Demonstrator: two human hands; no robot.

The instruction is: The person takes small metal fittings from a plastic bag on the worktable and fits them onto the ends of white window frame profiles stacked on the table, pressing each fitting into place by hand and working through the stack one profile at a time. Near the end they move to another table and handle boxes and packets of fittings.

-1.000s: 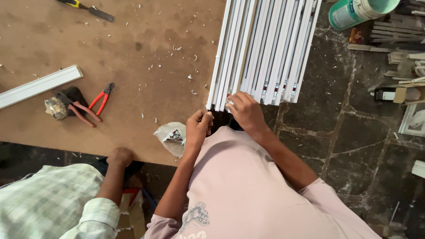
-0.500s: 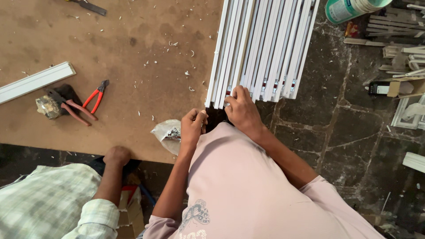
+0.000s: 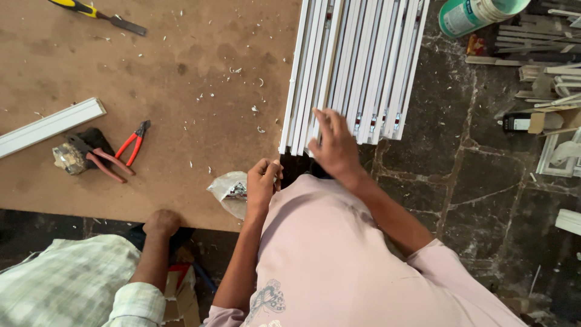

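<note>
Right at the worktop's [image 3: 151, 72] near edge, the right hand [image 3: 334, 145] lay flat, fingers spread, on the near ends of the white strips [image 3: 357, 60], which ran lengthwise straight away from it, while the left hand [image 3: 262, 181] sat clenched just left of them, holding what I couldn't tell.

A brown fibreboard table [image 3: 91, 72] is lying below me, dusted with pale shavings [image 3: 257, 112]. A yellow-handled chisel [image 3: 100, 15] is resting near its far edge, red-handled pliers [image 3: 134, 142] are sitting by a loose white strip [image 3: 51, 126], and a crumpled plastic bag [image 3: 229, 191] is hanging over the near edge. Off to my right, the dark cracked stone floor [image 3: 484, 181] is showing pale veins under even light. A green and white can [image 3: 478, 13] and stacked white offcuts [image 3: 544, 66] are crowding the far corner.
</note>
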